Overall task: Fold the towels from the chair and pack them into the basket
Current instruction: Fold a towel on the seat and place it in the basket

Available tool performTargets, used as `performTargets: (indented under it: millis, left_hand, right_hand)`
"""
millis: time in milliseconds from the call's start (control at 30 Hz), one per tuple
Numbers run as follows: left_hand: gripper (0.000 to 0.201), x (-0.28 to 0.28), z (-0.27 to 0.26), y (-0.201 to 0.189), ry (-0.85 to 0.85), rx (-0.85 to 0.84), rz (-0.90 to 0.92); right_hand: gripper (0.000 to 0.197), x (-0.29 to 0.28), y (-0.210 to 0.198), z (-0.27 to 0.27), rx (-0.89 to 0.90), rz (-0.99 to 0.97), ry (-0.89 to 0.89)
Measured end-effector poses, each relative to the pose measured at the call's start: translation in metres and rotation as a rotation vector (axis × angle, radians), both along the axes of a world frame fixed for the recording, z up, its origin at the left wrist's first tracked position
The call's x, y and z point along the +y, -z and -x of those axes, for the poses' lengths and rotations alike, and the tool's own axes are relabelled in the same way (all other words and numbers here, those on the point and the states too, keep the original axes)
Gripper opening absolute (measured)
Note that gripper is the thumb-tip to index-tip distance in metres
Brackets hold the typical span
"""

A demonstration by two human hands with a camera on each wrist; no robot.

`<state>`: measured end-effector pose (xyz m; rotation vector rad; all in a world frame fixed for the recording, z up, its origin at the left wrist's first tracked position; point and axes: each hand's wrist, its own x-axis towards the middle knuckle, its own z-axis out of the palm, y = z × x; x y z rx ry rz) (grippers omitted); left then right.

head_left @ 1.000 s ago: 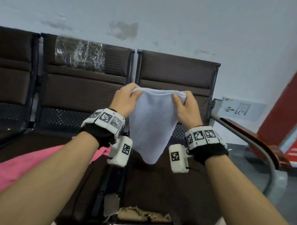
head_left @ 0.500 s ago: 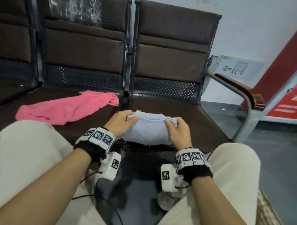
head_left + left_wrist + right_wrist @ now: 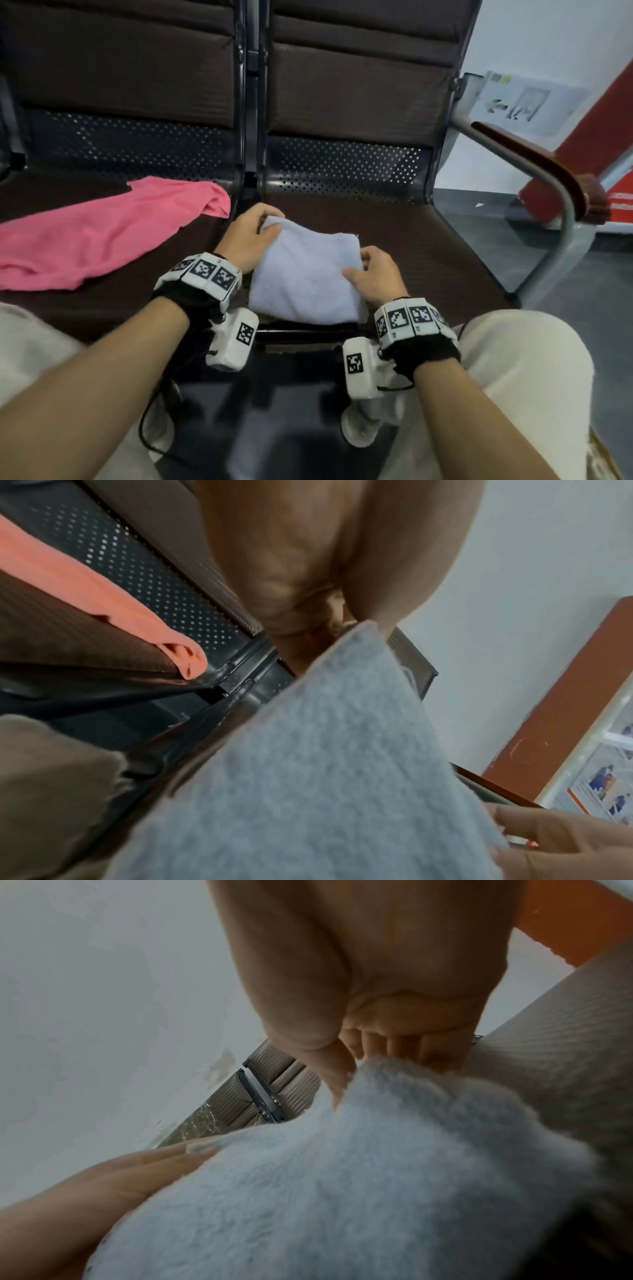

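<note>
A pale blue-grey towel (image 3: pixel 305 277) lies folded on the right chair seat (image 3: pixel 428 246), close to its front edge. My left hand (image 3: pixel 269 224) pinches its far left corner; the left wrist view shows thumb and fingers closed on that corner of the towel (image 3: pixel 308 777). At the right edge, my right hand (image 3: pixel 359 265) has its thumb on top and its fingers curled under the towel (image 3: pixel 359 1191). A pink towel (image 3: pixel 102 236) lies spread and unfolded on the left seat.
A metal armrest with a wooden top (image 3: pixel 548 164) borders the right seat. My knees in light trousers (image 3: pixel 513 377) flank the seat's front. A woven-patterned edge (image 3: pixel 604 460) shows at the bottom right corner. The wall rises behind the chairs.
The blue-grey towel, held up in the air by both hands a second ago, has come down onto the right seat and now lies flat. Both hands still hold it.
</note>
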<state>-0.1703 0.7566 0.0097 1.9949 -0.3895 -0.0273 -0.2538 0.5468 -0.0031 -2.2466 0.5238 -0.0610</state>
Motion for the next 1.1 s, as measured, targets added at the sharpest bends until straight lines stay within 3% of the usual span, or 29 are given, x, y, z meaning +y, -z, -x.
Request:
performTargets:
  millis: [200,367,467,533,633,733,800,900,933,967,1100]
  left_hand:
    - [0.016,-0.018,-0.060,0.019,0.002,-0.007,-0.077]
    - [0.040,-0.026,-0.074,0.045,-0.025,0.191,-0.292]
    - [0.060,-0.020,-0.067,0.051,-0.017,0.215,-0.327]
    - [0.063,-0.015,-0.058,0.050,-0.027,0.155,-0.325]
    - [0.040,-0.011,-0.034,0.041,0.011,-0.032,-0.328]
    - [0.014,-0.012,-0.005,0.035,0.195,-0.004,-0.305]
    - [0.015,-0.010,0.010,0.037,0.315,0.002,-0.414]
    - [0.057,0.000,0.019,0.042,0.411,-0.026,-0.627]
    - [0.061,0.003,0.020,0.042,0.420,-0.036,-0.667]
    - [0.057,0.006,0.021,0.042,0.420,-0.062,-0.696]
    - [0.011,0.009,0.028,0.031,0.370,-0.167,-0.722]
  right_hand:
    - [0.024,-0.021,0.004,-0.053,0.083,0.047,0.006]
    - [0.041,-0.022,0.015,-0.062,0.122,0.137,0.017]
    - [0.026,-0.018,0.012,-0.052,0.047,0.190,-0.170]
    - [0.025,-0.015,0.007,-0.042,0.160,0.185,-0.384]
    - [0.050,-0.011,0.003,-0.027,0.356,0.297,-0.634]
    - [0.067,-0.005,0.001,-0.016,0.410,0.422,-0.704]
    - [0.054,0.000,0.000,-0.011,0.301,0.482,-0.669]
    - [0.037,0.001,-0.005,-0.005,0.167,0.468,-0.565]
    - [0.035,0.000,-0.007,-0.003,0.159,0.443,-0.542]
    - [0.033,-0.001,-0.008,-0.001,0.150,0.423,-0.531]
    - [0.026,-0.003,-0.009,0.007,0.115,0.379,-0.504]
